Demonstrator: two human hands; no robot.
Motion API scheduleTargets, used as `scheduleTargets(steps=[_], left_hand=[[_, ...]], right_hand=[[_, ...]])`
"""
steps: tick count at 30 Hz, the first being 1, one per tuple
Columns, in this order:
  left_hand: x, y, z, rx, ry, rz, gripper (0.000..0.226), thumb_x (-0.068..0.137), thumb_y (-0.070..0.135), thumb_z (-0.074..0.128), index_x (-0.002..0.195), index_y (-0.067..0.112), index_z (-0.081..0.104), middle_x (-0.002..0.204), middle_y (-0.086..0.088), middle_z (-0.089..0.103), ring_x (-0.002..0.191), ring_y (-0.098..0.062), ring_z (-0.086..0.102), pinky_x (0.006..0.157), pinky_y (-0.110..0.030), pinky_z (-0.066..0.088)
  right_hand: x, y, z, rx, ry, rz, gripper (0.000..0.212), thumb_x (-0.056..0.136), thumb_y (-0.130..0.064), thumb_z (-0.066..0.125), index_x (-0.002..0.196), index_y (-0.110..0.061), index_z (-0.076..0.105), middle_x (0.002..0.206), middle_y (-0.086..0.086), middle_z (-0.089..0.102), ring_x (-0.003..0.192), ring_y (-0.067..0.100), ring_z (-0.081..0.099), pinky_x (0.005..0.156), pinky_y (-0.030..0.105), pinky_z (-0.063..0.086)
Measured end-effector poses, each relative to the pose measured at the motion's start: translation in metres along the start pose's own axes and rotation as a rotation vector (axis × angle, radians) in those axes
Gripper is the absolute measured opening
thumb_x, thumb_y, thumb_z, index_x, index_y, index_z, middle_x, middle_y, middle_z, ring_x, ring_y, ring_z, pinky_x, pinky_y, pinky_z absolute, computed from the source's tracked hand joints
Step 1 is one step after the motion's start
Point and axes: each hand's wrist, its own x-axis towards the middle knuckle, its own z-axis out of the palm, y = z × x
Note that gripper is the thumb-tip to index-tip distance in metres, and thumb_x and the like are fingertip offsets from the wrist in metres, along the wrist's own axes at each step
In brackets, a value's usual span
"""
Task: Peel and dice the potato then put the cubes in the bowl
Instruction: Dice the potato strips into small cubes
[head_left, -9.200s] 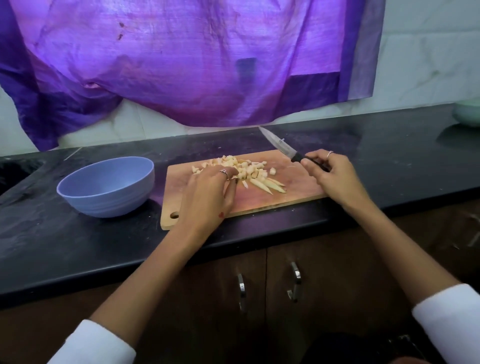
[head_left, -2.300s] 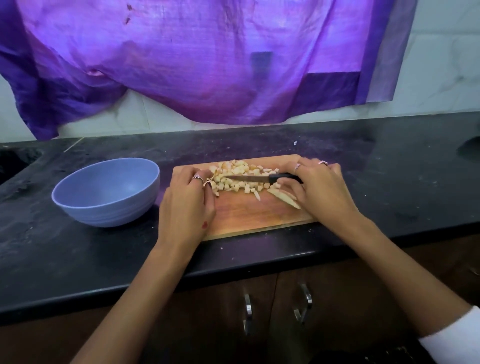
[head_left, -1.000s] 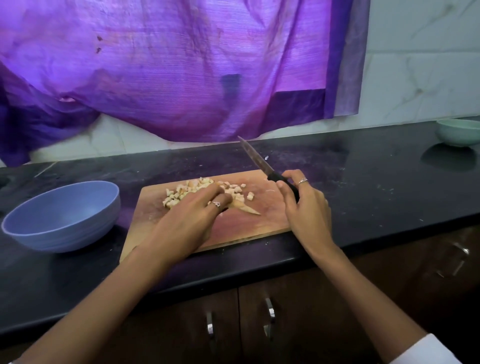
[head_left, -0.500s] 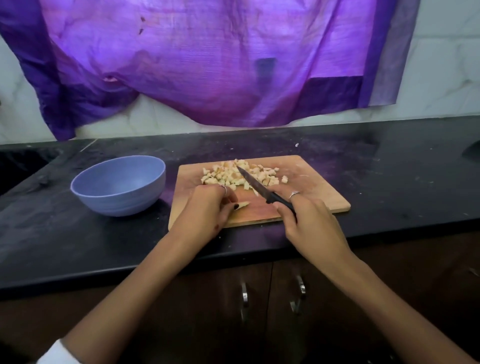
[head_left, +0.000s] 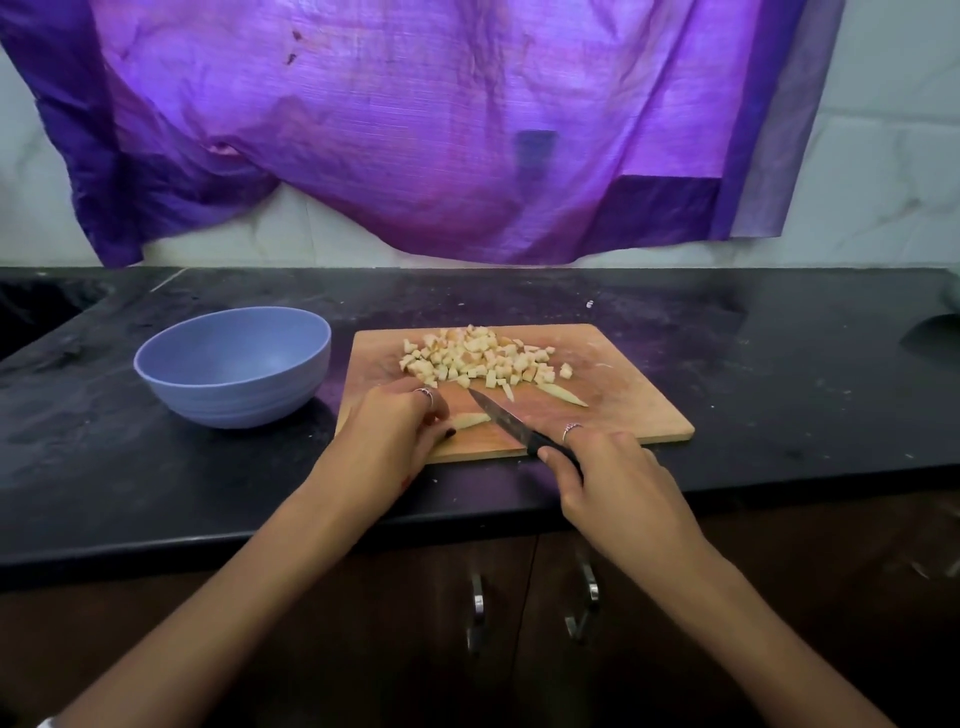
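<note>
A wooden cutting board (head_left: 628, 395) lies on the black counter with a heap of diced potato cubes (head_left: 480, 358) at its far side. One pale potato strip (head_left: 563, 394) lies loose beside the heap. My left hand (head_left: 389, 441) pinches a second potato strip (head_left: 470, 420) at the board's near edge. My right hand (head_left: 608, 478) grips the black handle of a knife (head_left: 501, 415), its blade laid across that strip's free end. An empty blue bowl (head_left: 234, 364) stands to the left of the board.
The black counter (head_left: 779, 395) runs left to right, its front edge just below my hands. A purple cloth (head_left: 415, 130) hangs on the wall behind. Cabinet doors with metal handles (head_left: 584, 608) sit below. A dark opening (head_left: 36, 306) lies at far left.
The loose strips have been cut into cubes over the earlier frames. In the last half second my hands stay at the board's near edge, the blade lying lower across the held strip.
</note>
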Motion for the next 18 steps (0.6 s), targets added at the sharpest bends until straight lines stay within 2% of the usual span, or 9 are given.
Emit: scheduleTargets(steps=[3, 5, 7, 10, 14, 16, 18], left_hand=[[0.001, -0.003, -0.009, -0.082, -0.015, -0.061, 0.017, 0.087, 0.015, 0.067, 0.103, 0.013, 0.072, 0.099, 0.001, 0.068, 0.087, -0.009, 0.06, 0.075, -0.01, 0.041], [0.003, -0.007, -0.013, -0.144, -0.002, -0.118, 0.017, 0.086, 0.013, 0.068, 0.102, 0.015, 0.072, 0.097, 0.003, 0.069, 0.086, -0.007, 0.061, 0.073, -0.005, 0.04], [0.01, -0.012, -0.015, -0.15, 0.027, -0.156, 0.015, 0.086, 0.013, 0.069, 0.1, 0.017, 0.073, 0.095, 0.003, 0.07, 0.083, -0.007, 0.061, 0.076, -0.011, 0.046], [0.016, -0.015, -0.016, -0.126, 0.002, -0.195, 0.015, 0.089, 0.018, 0.065, 0.102, 0.02, 0.072, 0.097, 0.003, 0.07, 0.084, -0.006, 0.061, 0.076, -0.017, 0.045], [0.01, -0.011, -0.018, -0.137, -0.196, -0.114, 0.022, 0.088, 0.031, 0.065, 0.108, 0.022, 0.069, 0.095, 0.008, 0.064, 0.082, -0.001, 0.058, 0.068, -0.007, 0.042], [0.008, -0.009, -0.016, -0.12, -0.19, -0.104, 0.024, 0.088, 0.03, 0.065, 0.11, 0.022, 0.068, 0.097, 0.006, 0.062, 0.082, -0.002, 0.057, 0.066, -0.006, 0.04], [0.008, -0.005, -0.012, -0.12, -0.157, -0.103, 0.021, 0.09, 0.026, 0.064, 0.109, 0.02, 0.068, 0.098, 0.004, 0.064, 0.082, -0.004, 0.057, 0.07, -0.008, 0.043]], right_hand=[[0.0, 0.0, -0.001, -0.005, -0.018, 0.008, 0.022, 0.099, -0.038, 0.043, 0.107, -0.024, 0.058, 0.097, -0.002, 0.062, 0.091, 0.019, 0.06, 0.077, 0.038, 0.052], [0.001, -0.001, -0.002, -0.013, -0.021, 0.009, 0.022, 0.099, -0.037, 0.042, 0.108, -0.024, 0.058, 0.098, -0.002, 0.062, 0.092, 0.018, 0.06, 0.076, 0.037, 0.051], [0.001, -0.001, -0.002, -0.021, -0.02, 0.009, 0.023, 0.099, -0.037, 0.042, 0.108, -0.023, 0.058, 0.1, -0.002, 0.062, 0.093, 0.018, 0.06, 0.075, 0.035, 0.05], [0.001, -0.002, -0.003, -0.013, -0.029, 0.016, 0.023, 0.099, -0.037, 0.043, 0.11, -0.023, 0.058, 0.102, -0.003, 0.062, 0.093, 0.017, 0.059, 0.075, 0.034, 0.049], [0.003, -0.002, -0.004, -0.01, -0.031, 0.02, 0.021, 0.099, -0.037, 0.043, 0.106, -0.023, 0.057, 0.095, -0.003, 0.059, 0.087, 0.017, 0.057, 0.07, 0.032, 0.046], [0.002, -0.002, -0.004, -0.015, -0.022, 0.017, 0.017, 0.099, -0.037, 0.043, 0.096, -0.024, 0.054, 0.088, -0.004, 0.054, 0.08, 0.016, 0.052, 0.066, 0.031, 0.042], [0.001, -0.003, -0.005, -0.014, -0.007, 0.025, 0.017, 0.099, -0.036, 0.042, 0.089, -0.025, 0.049, 0.084, -0.005, 0.051, 0.077, 0.016, 0.049, 0.064, 0.031, 0.041]])
